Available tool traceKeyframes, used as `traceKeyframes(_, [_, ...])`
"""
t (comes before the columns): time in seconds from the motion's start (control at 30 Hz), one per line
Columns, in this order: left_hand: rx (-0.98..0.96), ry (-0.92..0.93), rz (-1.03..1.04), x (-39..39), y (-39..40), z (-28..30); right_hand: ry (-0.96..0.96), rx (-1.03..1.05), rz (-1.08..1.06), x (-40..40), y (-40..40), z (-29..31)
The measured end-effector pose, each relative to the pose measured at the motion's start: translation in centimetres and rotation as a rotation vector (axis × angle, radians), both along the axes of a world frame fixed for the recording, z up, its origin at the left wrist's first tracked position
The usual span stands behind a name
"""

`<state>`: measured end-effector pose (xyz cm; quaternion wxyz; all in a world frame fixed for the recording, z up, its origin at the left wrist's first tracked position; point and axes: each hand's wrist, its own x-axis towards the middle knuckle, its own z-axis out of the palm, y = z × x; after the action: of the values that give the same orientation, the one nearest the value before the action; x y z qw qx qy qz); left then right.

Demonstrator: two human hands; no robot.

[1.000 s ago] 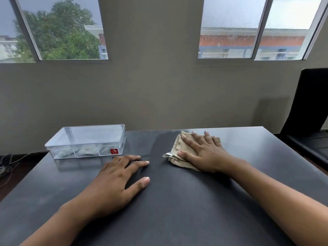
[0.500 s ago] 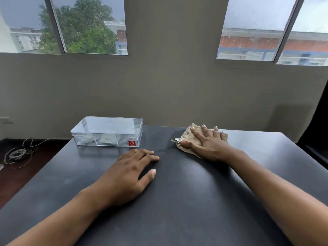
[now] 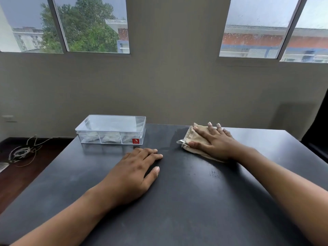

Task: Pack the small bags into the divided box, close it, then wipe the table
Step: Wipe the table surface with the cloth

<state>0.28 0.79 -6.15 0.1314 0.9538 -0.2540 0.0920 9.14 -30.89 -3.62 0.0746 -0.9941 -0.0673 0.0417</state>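
Observation:
A clear divided box point(image 3: 111, 129) with a red sticker stands closed at the far left of the dark table point(image 3: 186, 201). Small pale bags show faintly through its front wall. A beige cloth point(image 3: 192, 139) lies near the table's far edge, right of the box. My right hand point(image 3: 215, 142) presses flat on the cloth with fingers spread. My left hand point(image 3: 134, 172) rests palm down on the bare table in front of the box, holding nothing.
A grey wall with windows rises just behind the table. A tangle of cables point(image 3: 23, 151) lies on the wooden floor at the left. A black chair point(image 3: 319, 135) stands off the table's right side.
My view has swung to the left, so the box and hands sit further right in frame. My right hand has pushed the cloth further toward the table's far edge. My left hand stays put.

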Motion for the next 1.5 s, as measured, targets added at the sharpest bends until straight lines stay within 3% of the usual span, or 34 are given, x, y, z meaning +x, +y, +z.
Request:
traceKeyframes(0.17, [0.015, -0.017, 0.004, -0.1, -0.1, 0.1, 0.024, 0.008, -0.080, 1.3, 2.2, -0.1])
traceKeyframes(0.4, [0.011, -0.042, -0.003, -0.1, -0.1, 0.1, -0.010, -0.017, 0.274, -8.6, 5.1, -0.3])
traceKeyframes(0.53, [-0.006, -0.055, -0.024, -0.2, -0.1, 0.1, 0.021, -0.038, 0.370, -14.6, 3.9, 0.5])
traceKeyframes(0.77, [-0.067, -0.077, -0.122, -1.2, -0.7, 0.4, 0.067, -0.080, 0.252, -17.9, -2.5, 1.0])
traceKeyframes(1.07, [-0.021, -0.137, -0.198, -0.8, -3.3, 1.1, 0.039, -0.012, -0.067, -10.6, -8.3, 0.3])
traceKeyframes(1.3, [-0.232, -0.069, -0.169, -1.3, -9.6, 1.3, 0.060, -0.036, 0.089, -14.1, -6.4, 0.4])
traceKeyframes(1.5, [-0.144, 0.015, -0.077, -1.9, -15.7, 1.5, 0.041, 0.119, 0.194, -19.2, -7.0, 0.4])
